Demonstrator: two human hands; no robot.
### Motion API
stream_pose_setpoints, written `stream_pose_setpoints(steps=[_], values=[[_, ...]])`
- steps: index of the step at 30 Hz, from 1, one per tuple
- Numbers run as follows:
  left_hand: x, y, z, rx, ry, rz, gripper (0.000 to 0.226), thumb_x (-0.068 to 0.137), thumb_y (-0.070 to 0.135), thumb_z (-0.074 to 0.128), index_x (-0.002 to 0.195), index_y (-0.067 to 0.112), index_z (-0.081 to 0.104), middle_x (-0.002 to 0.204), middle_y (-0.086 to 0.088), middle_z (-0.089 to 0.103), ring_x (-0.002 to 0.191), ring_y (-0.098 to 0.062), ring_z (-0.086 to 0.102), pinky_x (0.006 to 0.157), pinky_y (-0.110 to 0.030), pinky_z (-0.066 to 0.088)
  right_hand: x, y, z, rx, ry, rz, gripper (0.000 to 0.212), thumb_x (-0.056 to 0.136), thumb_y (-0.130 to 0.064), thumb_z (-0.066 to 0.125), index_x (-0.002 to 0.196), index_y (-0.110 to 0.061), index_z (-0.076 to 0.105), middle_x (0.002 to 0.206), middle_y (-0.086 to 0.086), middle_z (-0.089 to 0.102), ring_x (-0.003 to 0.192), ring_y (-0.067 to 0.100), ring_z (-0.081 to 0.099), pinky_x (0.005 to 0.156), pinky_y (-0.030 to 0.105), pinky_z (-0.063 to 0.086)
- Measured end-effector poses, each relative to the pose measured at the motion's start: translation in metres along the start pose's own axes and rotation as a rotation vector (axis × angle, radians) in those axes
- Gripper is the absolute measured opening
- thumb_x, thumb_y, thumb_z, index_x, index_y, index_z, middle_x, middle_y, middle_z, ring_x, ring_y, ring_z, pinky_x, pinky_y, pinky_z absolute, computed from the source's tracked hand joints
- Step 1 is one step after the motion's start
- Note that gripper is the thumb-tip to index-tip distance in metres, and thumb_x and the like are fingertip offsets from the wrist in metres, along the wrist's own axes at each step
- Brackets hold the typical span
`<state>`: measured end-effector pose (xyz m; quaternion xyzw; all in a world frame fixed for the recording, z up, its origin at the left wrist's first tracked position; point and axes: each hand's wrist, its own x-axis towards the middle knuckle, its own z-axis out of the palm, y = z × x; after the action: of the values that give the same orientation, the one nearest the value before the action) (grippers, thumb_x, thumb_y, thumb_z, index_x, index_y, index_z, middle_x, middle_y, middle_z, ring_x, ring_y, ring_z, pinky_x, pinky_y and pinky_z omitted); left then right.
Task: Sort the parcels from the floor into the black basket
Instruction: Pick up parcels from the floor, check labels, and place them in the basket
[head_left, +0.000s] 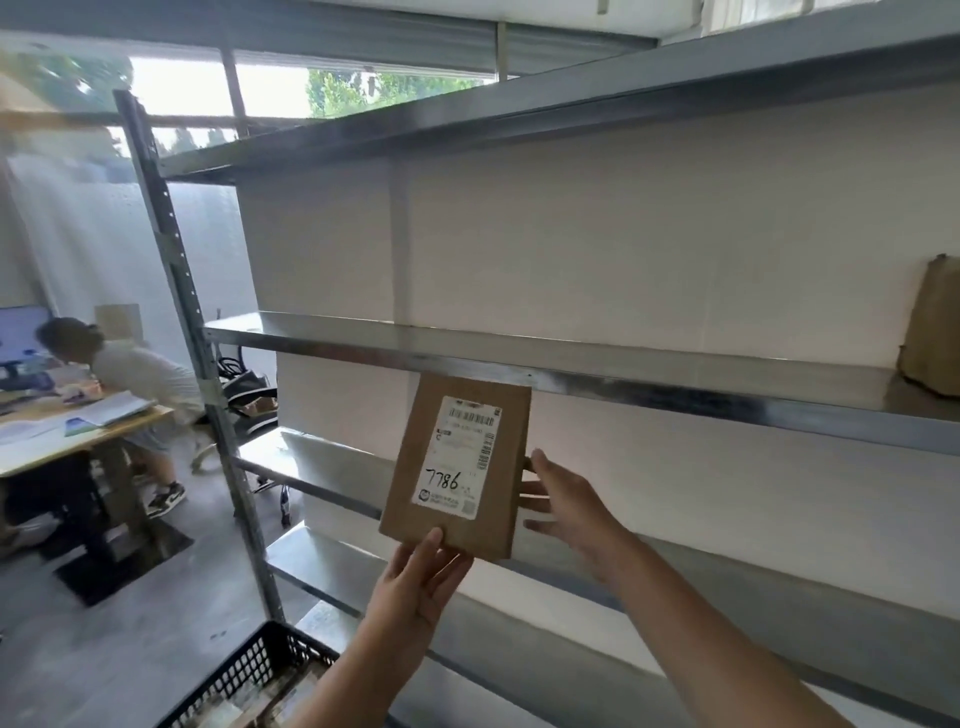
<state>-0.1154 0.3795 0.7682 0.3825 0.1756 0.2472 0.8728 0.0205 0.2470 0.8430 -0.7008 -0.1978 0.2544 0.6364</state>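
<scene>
A flat brown cardboard parcel (457, 465) is held up in front of a metal shelving unit (571, 364), upright and slightly tilted, its top edge overlapping the front lip of the middle shelf. A white shipping label (457, 457) faces the camera, with barcodes at the top and "7786" handwritten in black lower down.

The left hand (421, 582) grips the parcel's bottom edge from below — thumb laid on the front face near the lower left corner, the other fingers hidden behind the cardboard, so they are clamped on it. The right hand (563, 504) is at the parcel's right edge, its fingers (535, 488) spread apart and touching or just beside that edge; whether it actually grips cannot be told.

At the bottom edge, near and left of the forearms, stands the black basket (249, 670), a plastic crate with a lattice wall; brownish parcels lie inside, blurred. On the middle shelf at far right rests a tan padded bag (930, 332), leaning against the pale back panel.

To the left, well apart from the shelving, a seated person (140, 374) bends over a worktop (57, 441) strewn with papers — a monitor (21, 332) glows behind.
</scene>
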Motion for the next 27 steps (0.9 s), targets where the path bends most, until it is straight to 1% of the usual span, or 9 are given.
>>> stream_pose_setpoints(steps=[2, 5, 8, 11, 14, 17, 20, 25, 27], values=[[0.002, 0.001, 0.004, 0.010, 0.021, 0.037, 0.046, 0.089, 0.015, 0.062, 0.132, 0.005, 0.053, 0.120, -0.023, 0.067, 0.114, -0.035, 0.065, 0.090, -0.038, 0.056, 0.000, 0.006, 0.016, 0.033, -0.088, -0.031, 0.039, 0.096, -0.057, 0.044, 0.126, -0.036, 0.058, 0.117, -0.005, 0.068, 0.110, 0.020, 0.065, 0.095, 0.044, 0.054], [0.000, 0.005, 0.001, 0.110, 0.066, 0.067, 0.038, 0.091, 0.017, 0.064, 0.126, 0.004, 0.056, 0.113, -0.024, 0.070, 0.106, -0.034, 0.069, 0.086, -0.036, 0.059, 0.001, 0.009, 0.030, 0.116, -0.079, -0.107, 0.025, 0.099, -0.038, 0.054, 0.124, -0.043, 0.060, 0.107, -0.008, 0.073, 0.094, 0.013, 0.072, 0.076, 0.033, 0.060], [0.003, 0.017, -0.011, 0.219, 0.186, 0.098, 0.044, 0.089, 0.026, 0.069, 0.124, 0.003, 0.056, 0.114, -0.020, 0.070, 0.104, -0.034, 0.069, 0.087, -0.041, 0.059, 0.002, 0.007, 0.038, 0.074, -0.093, -0.154, 0.029, 0.100, -0.030, 0.054, 0.125, -0.045, 0.058, 0.105, -0.007, 0.073, 0.089, 0.008, 0.071, 0.066, 0.023, 0.058], [0.011, 0.045, -0.029, 0.200, 0.346, 0.187, 0.037, 0.099, 0.037, 0.054, 0.126, 0.011, 0.054, 0.123, -0.011, 0.064, 0.116, -0.029, 0.060, 0.089, -0.047, 0.053, 0.008, 0.003, 0.048, 0.036, -0.086, -0.201, 0.035, 0.101, -0.028, 0.052, 0.134, -0.041, 0.054, 0.107, -0.015, 0.070, 0.088, -0.003, 0.068, 0.069, 0.016, 0.056], [0.011, 0.081, -0.045, 0.220, 0.318, 0.273, 0.034, 0.103, 0.028, 0.041, 0.125, 0.009, 0.060, 0.126, -0.005, 0.067, 0.121, -0.022, 0.059, 0.097, -0.042, 0.047, 0.016, -0.003, 0.068, -0.001, -0.103, -0.215, 0.040, 0.101, -0.030, 0.052, 0.141, -0.035, 0.050, 0.111, -0.018, 0.067, 0.092, -0.005, 0.066, 0.072, 0.012, 0.053], [0.006, 0.109, -0.064, 0.239, 0.257, 0.288, 0.029, 0.102, 0.017, 0.045, 0.120, 0.004, 0.064, 0.118, -0.008, 0.071, 0.114, -0.024, 0.065, 0.103, -0.041, 0.046, 0.020, -0.007, 0.098, -0.002, -0.128, -0.216, 0.043, 0.102, -0.031, 0.050, 0.144, -0.038, 0.044, 0.118, -0.013, 0.067, 0.098, -0.003, 0.063, 0.073, 0.013, 0.053], [0.002, 0.131, -0.090, 0.264, 0.263, 0.324, 0.030, 0.101, 0.012, 0.044, 0.123, 0.004, 0.064, 0.120, -0.008, 0.070, 0.117, -0.023, 0.063, 0.106, -0.038, 0.045, 0.028, -0.012, 0.135, 0.009, -0.146, -0.207, 0.042, 0.103, -0.029, 0.049, 0.144, -0.036, 0.046, 0.112, -0.016, 0.067, 0.096, -0.001, 0.064, 0.070, 0.014, 0.055], [-0.012, 0.164, -0.142, 0.308, 0.355, 0.379, 0.030, 0.103, 0.024, 0.043, 0.120, 0.018, 0.067, 0.122, 0.003, 0.070, 0.119, -0.015, 0.062, 0.105, -0.042, 0.047, 0.041, -0.023, 0.209, -0.039, -0.226, -0.200, 0.038, 0.102, -0.021, 0.050, 0.139, -0.028, 0.055, 0.112, -0.012, 0.069, 0.097, 0.006, 0.066, 0.081, 0.026, 0.058], [-0.020, 0.180, -0.167, 0.340, 0.409, 0.391, 0.032, 0.104, 0.027, 0.041, 0.125, 0.021, 0.065, 0.124, 0.006, 0.069, 0.122, -0.013, 0.059, 0.104, -0.042, 0.048, 0.046, -0.029, 0.244, -0.070, -0.262, -0.193, 0.036, 0.101, -0.016, 0.051, 0.135, -0.026, 0.057, 0.103, -0.013, 0.070, 0.090, 0.005, 0.066, 0.072, 0.022, 0.056]])
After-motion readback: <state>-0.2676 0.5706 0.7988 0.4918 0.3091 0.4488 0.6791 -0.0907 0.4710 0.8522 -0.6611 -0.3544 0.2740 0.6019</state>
